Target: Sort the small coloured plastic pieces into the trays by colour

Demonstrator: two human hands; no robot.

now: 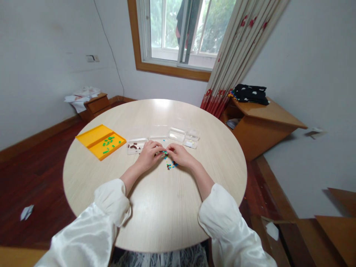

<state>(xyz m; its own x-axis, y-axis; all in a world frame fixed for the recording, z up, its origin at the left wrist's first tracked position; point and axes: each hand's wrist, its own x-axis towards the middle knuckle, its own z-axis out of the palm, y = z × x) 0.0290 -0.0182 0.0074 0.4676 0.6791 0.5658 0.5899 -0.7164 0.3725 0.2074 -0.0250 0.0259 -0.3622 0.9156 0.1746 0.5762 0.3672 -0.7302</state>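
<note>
My left hand (150,155) and my right hand (179,154) meet near the middle of the round table, fingertips pinched close together on a small multicoloured piece (165,153) with green and blue parts. Its shape is too small to make out. Just below the fingers lies a loose group of tiny blue, brown and yellow pieces (170,166). Behind my left hand, a clear plastic case (137,141) holds several brown pieces. An open clear case (177,135) with compartments sits beyond my right hand.
On the table's left side lies an open orange-yellow case (93,136) with several green pieces. The pale round table (164,222) has its near edge close to my body. A wooden cabinet (258,126) carrying dark folded cloth (250,94) stands at right.
</note>
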